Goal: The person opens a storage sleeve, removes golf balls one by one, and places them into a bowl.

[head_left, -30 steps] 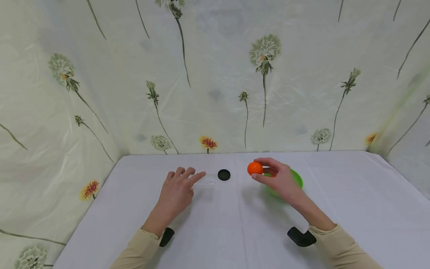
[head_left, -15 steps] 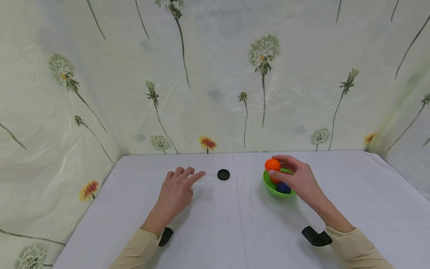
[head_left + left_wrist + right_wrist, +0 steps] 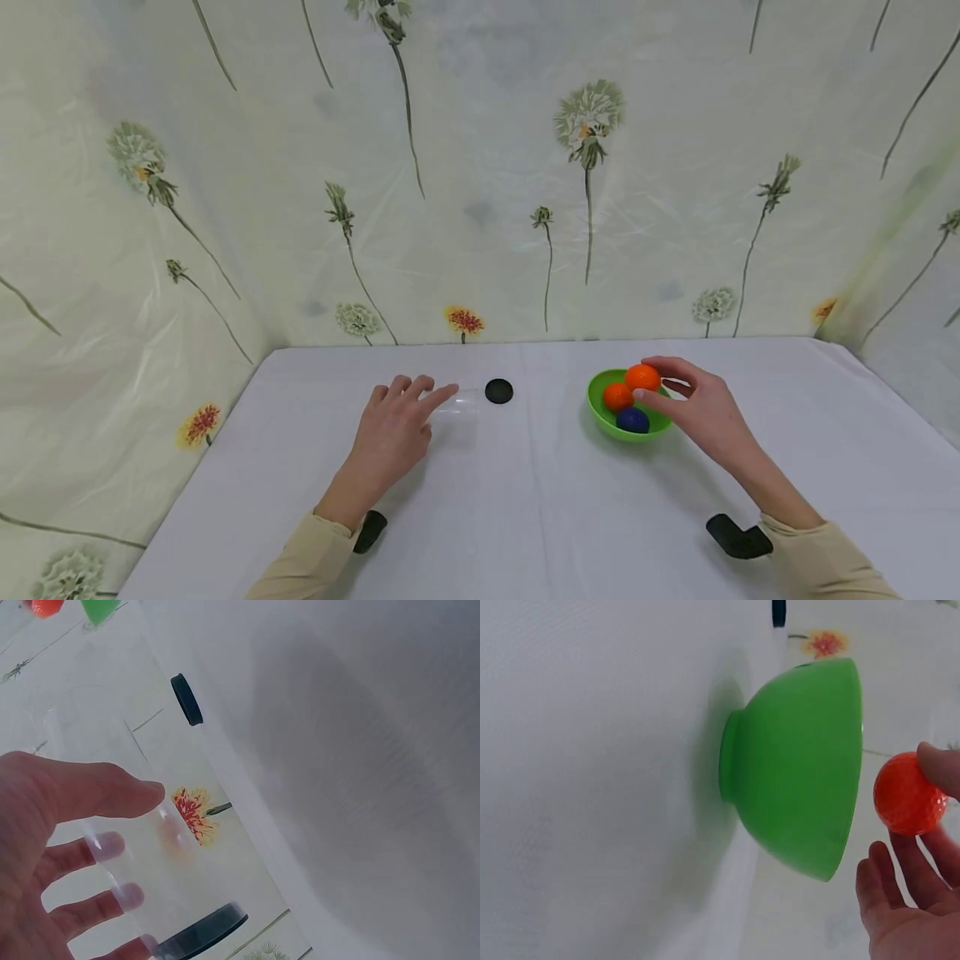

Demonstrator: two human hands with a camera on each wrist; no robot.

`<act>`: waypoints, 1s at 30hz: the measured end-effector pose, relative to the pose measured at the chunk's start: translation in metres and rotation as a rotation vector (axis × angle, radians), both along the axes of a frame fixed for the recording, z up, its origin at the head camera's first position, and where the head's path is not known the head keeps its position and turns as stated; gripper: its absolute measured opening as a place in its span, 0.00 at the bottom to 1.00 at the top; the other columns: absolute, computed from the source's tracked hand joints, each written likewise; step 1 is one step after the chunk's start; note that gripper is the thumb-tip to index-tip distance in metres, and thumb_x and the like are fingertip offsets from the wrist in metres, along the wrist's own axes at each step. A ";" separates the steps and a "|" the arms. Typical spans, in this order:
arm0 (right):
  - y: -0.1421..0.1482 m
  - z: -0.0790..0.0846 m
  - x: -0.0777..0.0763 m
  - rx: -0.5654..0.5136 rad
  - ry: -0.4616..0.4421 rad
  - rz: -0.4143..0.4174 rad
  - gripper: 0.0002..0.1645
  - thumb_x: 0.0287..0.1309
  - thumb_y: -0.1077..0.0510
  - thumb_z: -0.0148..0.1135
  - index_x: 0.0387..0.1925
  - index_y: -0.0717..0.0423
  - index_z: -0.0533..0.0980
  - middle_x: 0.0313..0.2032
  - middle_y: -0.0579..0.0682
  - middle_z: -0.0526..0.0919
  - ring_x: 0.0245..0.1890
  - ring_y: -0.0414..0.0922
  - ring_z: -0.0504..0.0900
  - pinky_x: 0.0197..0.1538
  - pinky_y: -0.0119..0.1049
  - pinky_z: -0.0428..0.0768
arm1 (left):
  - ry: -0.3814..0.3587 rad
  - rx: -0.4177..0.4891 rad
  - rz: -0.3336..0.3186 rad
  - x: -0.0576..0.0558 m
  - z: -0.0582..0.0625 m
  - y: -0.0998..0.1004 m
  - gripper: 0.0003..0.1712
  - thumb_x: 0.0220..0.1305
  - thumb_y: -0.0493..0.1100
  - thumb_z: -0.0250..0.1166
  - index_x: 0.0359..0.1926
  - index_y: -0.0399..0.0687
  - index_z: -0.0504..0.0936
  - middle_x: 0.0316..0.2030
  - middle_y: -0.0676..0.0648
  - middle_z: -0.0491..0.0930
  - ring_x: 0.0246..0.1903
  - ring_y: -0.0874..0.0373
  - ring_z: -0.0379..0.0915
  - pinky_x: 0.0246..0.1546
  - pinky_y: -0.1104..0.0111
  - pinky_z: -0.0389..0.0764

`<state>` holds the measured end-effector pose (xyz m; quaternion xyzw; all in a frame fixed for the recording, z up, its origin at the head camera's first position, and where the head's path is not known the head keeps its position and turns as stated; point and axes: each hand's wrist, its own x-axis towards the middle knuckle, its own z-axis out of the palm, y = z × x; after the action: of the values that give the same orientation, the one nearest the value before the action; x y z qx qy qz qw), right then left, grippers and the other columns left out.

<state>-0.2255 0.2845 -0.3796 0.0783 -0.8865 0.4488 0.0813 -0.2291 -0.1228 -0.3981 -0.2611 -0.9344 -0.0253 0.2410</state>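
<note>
My right hand [image 3: 701, 408] pinches an orange golf ball [image 3: 643, 377] between thumb and fingers, over the right side of a green bowl [image 3: 600, 422]. Inside the bowl lie another orange ball [image 3: 617, 397] and a dark blue ball [image 3: 632, 419]. In the right wrist view the held golf ball [image 3: 909, 795] is just beyond the rim of the green bowl [image 3: 795, 769]. My left hand [image 3: 393, 429] holds a clear plastic tube [image 3: 459, 404]; the left wrist view shows thumb and fingers around the clear tube [image 3: 142, 847], with a dark cap [image 3: 202, 931] on one end.
A round black lid [image 3: 498, 391] lies on the white-covered table [image 3: 495, 517] between the clear tube and the bowl. Behind stands a dandelion-print curtain [image 3: 480, 167]. A black device [image 3: 738, 537] is at the right wrist, another [image 3: 370, 532] at the left.
My right hand has moved right with the orange golf ball, from left of the bowl to over its right side. The balls in the bowl have come into fuller view. My left hand stays put.
</note>
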 end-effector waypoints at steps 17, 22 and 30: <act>0.019 -0.020 -0.007 0.108 -0.025 0.015 0.34 0.62 0.46 0.67 0.62 0.62 0.71 0.59 0.63 0.75 0.61 0.63 0.71 0.59 0.55 0.70 | -0.019 0.014 0.011 0.000 -0.001 0.000 0.35 0.54 0.33 0.70 0.63 0.63 0.77 0.51 0.50 0.76 0.48 0.50 0.69 0.44 0.56 0.73; 0.019 -0.022 -0.007 0.126 -0.037 0.018 0.33 0.62 0.47 0.67 0.62 0.62 0.71 0.60 0.65 0.74 0.61 0.66 0.70 0.58 0.56 0.71 | -0.022 0.010 0.019 0.000 -0.001 0.000 0.35 0.54 0.34 0.70 0.63 0.63 0.77 0.51 0.51 0.76 0.49 0.51 0.69 0.44 0.56 0.73; 0.019 -0.021 -0.007 0.122 -0.020 0.031 0.32 0.62 0.50 0.67 0.62 0.62 0.72 0.59 0.65 0.74 0.60 0.67 0.72 0.56 0.54 0.73 | -0.008 0.018 0.012 0.000 -0.001 -0.001 0.35 0.53 0.33 0.69 0.62 0.63 0.77 0.50 0.50 0.76 0.48 0.50 0.70 0.43 0.56 0.73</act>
<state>-0.2323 0.3030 -0.4005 0.0926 -0.9116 0.3960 0.0606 -0.2293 -0.1234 -0.3993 -0.2530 -0.9367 -0.0334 0.2396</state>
